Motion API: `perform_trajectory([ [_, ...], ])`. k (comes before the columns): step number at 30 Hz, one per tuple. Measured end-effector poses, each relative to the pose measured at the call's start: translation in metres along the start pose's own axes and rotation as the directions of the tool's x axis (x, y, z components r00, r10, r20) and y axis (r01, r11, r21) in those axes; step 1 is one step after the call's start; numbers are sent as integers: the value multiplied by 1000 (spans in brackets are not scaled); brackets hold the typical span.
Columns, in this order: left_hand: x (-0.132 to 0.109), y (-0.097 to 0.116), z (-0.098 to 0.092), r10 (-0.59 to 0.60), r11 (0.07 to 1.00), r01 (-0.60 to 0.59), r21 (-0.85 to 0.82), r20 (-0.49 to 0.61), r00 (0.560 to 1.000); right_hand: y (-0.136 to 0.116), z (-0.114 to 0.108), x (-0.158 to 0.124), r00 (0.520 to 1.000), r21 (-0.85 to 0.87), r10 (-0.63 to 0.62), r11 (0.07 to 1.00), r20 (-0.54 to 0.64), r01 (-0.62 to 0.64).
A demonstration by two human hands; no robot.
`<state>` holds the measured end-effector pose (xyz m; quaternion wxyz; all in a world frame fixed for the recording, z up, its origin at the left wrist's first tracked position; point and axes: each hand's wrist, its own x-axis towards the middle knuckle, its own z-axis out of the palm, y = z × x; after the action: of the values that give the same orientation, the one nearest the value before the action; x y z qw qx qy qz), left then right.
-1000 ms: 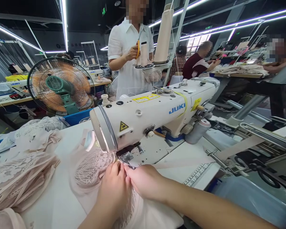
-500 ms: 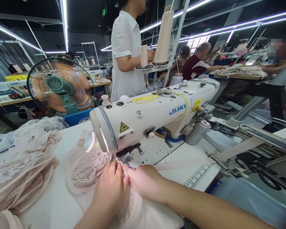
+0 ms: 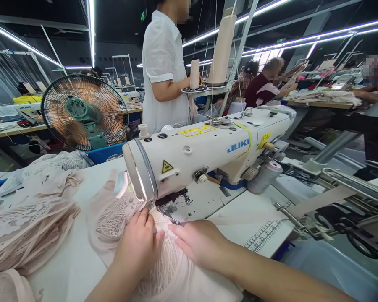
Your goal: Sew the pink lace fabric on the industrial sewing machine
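A pale pink lace bra [image 3: 164,268] lies over the table's front edge, with one cup [image 3: 113,220] flat on the left and its seam running up to the presser foot [image 3: 166,208] of a white sewing machine [image 3: 176,163]. My left hand [image 3: 138,239] rests on the fabric just before the foot, fingers stretched forward and thumb apart. Close on its right, my right hand [image 3: 198,243] pinches the fabric edge between thumb and fingers. The needle tip is too small to make out.
Stacked lace pieces [image 3: 28,235] lie on the left of the table. A thread cone [image 3: 264,178] stands behind the machine, and a metal tape feeder [image 3: 321,201] is at right. Beyond are a fan [image 3: 85,111] and a standing person in white [image 3: 164,71].
My hands have moved apart. My left hand has slid back and left with its thumb spread, baring fabric between the hands. My right hand keeps its pinch on the bra.
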<state>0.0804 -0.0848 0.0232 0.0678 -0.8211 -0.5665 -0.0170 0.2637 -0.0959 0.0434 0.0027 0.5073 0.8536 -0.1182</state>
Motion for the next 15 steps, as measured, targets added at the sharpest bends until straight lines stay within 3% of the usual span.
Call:
perform_trajectory([
  [8,1,-3,-6,-63,998,63,-11,48,997,11,2,-5,997,72,-51,996,-49,54],
  [15,-1,-8,-3,-99,995,98,-35,-22,995,21,5,-11,989,26,-143,989,-39,144],
])
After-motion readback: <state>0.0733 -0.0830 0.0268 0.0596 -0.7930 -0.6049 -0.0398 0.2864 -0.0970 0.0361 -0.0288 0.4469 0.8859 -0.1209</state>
